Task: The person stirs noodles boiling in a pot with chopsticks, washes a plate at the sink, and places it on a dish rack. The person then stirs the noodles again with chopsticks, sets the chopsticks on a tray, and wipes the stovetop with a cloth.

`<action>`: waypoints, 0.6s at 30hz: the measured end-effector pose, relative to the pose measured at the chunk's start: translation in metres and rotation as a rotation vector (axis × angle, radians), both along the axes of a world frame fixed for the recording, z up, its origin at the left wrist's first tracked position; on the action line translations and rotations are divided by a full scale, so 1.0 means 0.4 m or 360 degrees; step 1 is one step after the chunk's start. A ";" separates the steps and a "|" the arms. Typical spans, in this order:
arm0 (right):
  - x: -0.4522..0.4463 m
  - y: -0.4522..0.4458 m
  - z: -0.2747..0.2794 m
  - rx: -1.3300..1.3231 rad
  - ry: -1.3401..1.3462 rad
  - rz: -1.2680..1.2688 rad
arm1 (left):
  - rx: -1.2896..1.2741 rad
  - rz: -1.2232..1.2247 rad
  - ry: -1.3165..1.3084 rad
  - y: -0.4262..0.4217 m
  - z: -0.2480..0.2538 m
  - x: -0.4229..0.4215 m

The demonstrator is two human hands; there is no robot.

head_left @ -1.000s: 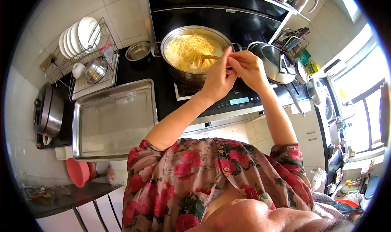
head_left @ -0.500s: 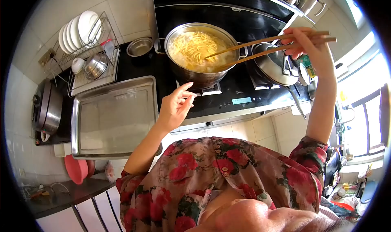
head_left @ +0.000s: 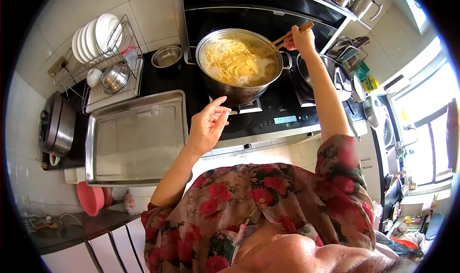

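A large metal pot (head_left: 230,87) stands on the stove with yellow noodles (head_left: 237,62) in pale, foamy liquid. Above the pot's right rim, my right hand (head_left: 302,39) is closed around a pair of long wooden chopsticks (head_left: 280,45). Their lower ends reach into the liquid at the right side of the noodles. In front of the pot hovers my left hand (head_left: 208,127), fingers loosely curled and partly apart, holding nothing and not touching the pot.
A wide metal tray (head_left: 136,139) lies left of my left hand. Behind it are a small metal bowl (head_left: 166,56) and a dish rack (head_left: 127,74) with white plates (head_left: 106,33). Right of the pot, under my right forearm, a lidded pan (head_left: 338,81) sits on the other burner.
My right hand has moved left, closer to the pot, and the chopsticks now stand steeper, at the right side of the noodles. My left hand has stayed nearly still.
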State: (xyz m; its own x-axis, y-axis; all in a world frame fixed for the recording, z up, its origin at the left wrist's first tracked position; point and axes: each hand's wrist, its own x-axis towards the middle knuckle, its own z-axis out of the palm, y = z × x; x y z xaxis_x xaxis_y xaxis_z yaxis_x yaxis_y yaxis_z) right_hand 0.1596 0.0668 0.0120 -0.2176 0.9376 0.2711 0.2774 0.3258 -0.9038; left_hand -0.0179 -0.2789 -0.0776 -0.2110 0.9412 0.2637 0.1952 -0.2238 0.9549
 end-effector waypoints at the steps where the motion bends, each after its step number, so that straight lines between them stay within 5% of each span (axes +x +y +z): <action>1: 0.008 0.011 -0.004 -0.0107 0.0032 -0.0001 | 0.0001 0.0004 -0.0006 -0.003 -0.003 -0.002; 7: 0.078 0.000 0.001 -0.0328 0.0143 0.0094 | 0.0026 0.0064 -0.0083 -0.017 -0.035 -0.027; 18: 0.098 -0.203 0.120 -0.0097 0.0088 0.0346 | 0.0013 -0.0053 -0.0086 0.001 -0.012 -0.001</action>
